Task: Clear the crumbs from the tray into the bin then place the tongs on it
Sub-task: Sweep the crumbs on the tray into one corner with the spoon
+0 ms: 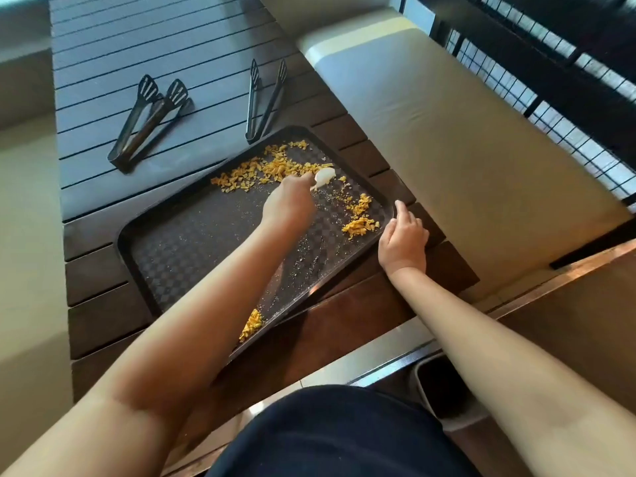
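Two hands over a dark checkered tray (192,242) on a slatted wooden table (103,263), head view only. Left hand (289,206) reaches across the tray, fingers curled round a small white piece, maybe a tissue or scraper (324,176), can't tell which; it sits at the fingertips, touching the tray surface just beside the biggest spread of orange crumbs (265,170) at the tray's far side. Second crumb cluster lies near the tray's right edge, close to the right hand; a third small heap lies at the near edge under the left forearm. Right hand (402,239) grips the tray's right rim, fingers curled over the edge, thumb along the rim. Two black tongs lie on the table beyond the tray: left tongs (148,122) well apart from it, right tongs (265,101) with hinge end just at the tray's far rim. Bin (444,390) partly visible low, right of the person's torso, below the table edge. Beige bench cushion (447,132) to the right.
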Tool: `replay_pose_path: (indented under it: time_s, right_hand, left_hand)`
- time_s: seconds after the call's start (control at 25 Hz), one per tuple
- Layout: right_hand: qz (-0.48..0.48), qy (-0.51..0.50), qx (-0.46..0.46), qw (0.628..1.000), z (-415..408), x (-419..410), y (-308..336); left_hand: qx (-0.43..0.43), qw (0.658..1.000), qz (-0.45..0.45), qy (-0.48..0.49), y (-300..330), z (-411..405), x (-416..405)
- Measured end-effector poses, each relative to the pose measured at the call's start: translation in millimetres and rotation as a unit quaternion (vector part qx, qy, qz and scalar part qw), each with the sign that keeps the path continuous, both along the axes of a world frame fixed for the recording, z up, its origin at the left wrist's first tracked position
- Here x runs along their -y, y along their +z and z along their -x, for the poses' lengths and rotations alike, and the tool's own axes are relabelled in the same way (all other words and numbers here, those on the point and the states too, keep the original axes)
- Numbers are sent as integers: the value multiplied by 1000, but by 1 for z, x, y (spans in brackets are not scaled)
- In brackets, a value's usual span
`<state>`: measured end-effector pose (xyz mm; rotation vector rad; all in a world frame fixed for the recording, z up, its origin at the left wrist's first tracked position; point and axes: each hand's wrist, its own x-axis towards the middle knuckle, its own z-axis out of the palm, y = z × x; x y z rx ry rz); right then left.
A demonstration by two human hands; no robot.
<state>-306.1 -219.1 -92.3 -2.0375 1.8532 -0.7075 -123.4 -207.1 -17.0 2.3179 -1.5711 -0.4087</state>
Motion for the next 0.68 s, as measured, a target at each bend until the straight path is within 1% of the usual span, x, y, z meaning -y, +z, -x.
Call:
replay_pose_path:
  time_s: [0.04,0.16,0.36,0.4,0.48,0.56,0.6,0.68]
  right_hand:
    - [1,1,4,1000,0,1,0]
    - [-4,-8,4,1000,0,2,0]
    - [-11,-4,-1,1000,0,3,1]
    - [-12,-4,-2,1000,1,3,0]
    - [-14,-5,1,1000,1,3,1]
    - [-14,-7,3,1000,1,2,1]
    - [-14,-6,2,1000,0,2,1]
    - [-17,-6,4,1000,0,2,1]
  left_hand:
    - [10,1000,-4,-3,1,0,9]
    - [24,997,-24,-62,-2,14,16]
    - [17,986,-30,-164,-14,29,-17]
    - [-3,986,-19,-163,-14,26,-22]
    - [-46,995,14,-91,-11,16,-21]
    - [-33,999,29,-10,-10,6,-13]
    - [-22,1000,21,6,-10,4,-9]
    - [-20,1000,-1,-15,-8,12,-9]
